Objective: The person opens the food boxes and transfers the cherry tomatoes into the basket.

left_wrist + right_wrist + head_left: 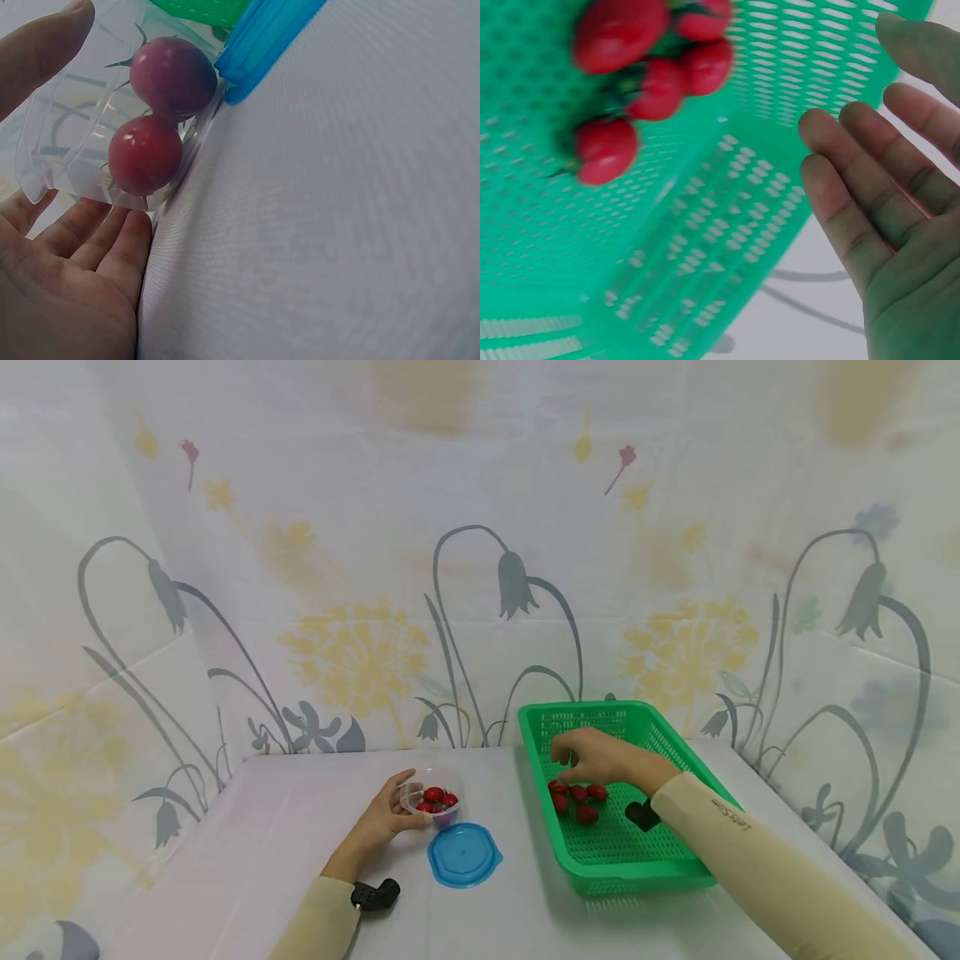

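Observation:
My left hand (382, 814) holds a small clear plastic container (442, 774) on the table, thumb on its near side and fingers on its far side. Inside lie several red cherry tomatoes (433, 795), two of them large in the left wrist view, some with green stems. Just in front of the container a round blue lid (464, 856) lies flat. On the right my right hand (603, 757) reaches into a green basket (633, 883), over more cherry tomatoes (587, 815). Its loosely bent fingers (889, 214) hold nothing in the right wrist view.
The basket's slotted walls rise around the tomatoes, which gather at its left side. A white cloth (225, 868) covers the table. Behind stands a white curtain (390, 527) with printed flowers. Black straps with small devices (375, 896) sit at both wrists.

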Demonstrator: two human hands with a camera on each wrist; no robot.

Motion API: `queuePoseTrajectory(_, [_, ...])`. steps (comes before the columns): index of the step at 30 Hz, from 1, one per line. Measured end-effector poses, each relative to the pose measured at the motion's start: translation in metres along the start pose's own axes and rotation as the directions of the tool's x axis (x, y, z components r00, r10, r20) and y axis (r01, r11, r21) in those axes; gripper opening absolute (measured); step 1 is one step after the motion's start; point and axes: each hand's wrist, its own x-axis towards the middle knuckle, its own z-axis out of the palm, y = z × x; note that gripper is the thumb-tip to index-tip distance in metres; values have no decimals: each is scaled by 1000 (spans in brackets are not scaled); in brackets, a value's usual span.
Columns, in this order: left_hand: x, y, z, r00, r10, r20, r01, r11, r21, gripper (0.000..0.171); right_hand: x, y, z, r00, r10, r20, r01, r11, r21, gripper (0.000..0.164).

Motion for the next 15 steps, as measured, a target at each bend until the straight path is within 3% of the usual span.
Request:
queuePoseTrajectory(8, [0,1,0,1000,2,8,-2,1000,-2,89,25,-21,-10,999,-20,-39,21,999,36,21])
queuePoseTrajectory(15, [0,0,0,1000,-1,14,1,1000,8,90,45,-47,-10,999,2,-35,-2,1000,-6,19])
